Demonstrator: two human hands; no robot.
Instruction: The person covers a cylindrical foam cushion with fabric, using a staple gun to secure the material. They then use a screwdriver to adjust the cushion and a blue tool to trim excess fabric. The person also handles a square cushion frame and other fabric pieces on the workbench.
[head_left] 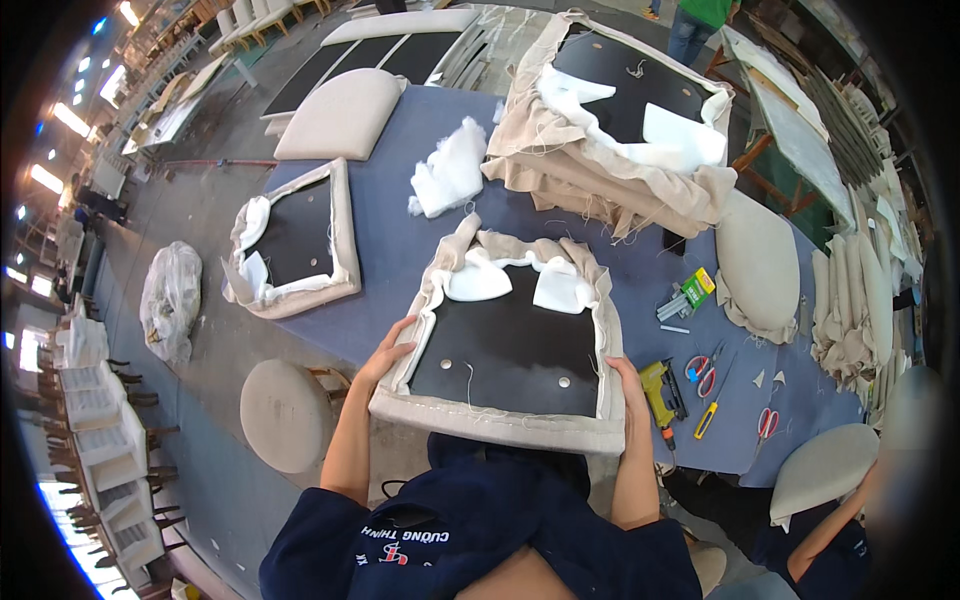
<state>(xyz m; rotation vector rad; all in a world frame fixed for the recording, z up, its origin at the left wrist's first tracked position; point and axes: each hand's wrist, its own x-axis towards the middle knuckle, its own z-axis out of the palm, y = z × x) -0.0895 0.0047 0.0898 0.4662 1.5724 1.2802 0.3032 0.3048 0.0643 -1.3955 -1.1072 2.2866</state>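
Navy cloth lies closest to me: the person's soft, rumpled shirt (480, 530). Just beyond it sits the seat (492, 352), held above the lap at the near edge of the table (400, 265). It is a rounded trapezoid with a smooth black board at its centre, two small pale round marks in the board, and a loose thread curling near one. Beige woven cloth wraps the straight near side tightly; at the far side it bunches in frayed folds around puffy white wadding (478, 280). Left hand (385, 352) and right hand (630, 385) each close around an opposite side rim, so the grip spans the seat's full width. I cannot tell whether its underside touches the tabletop.

To the right, near the right hand, lies a chunky yellow-green staple gun (658, 392), with two scissors (708, 383) (769, 421), a slim yellow-handled tool (707, 414) and a small green-and-yellow box (698, 286) past it. Shaggy fluff (448, 172) sits on the blue surface, between a second wrapped seat (347, 230) and a ragged, draped stack (610, 180). At the lower right, a co-worker's arm (835, 525) reaches to a smooth, pale cushion (822, 470).
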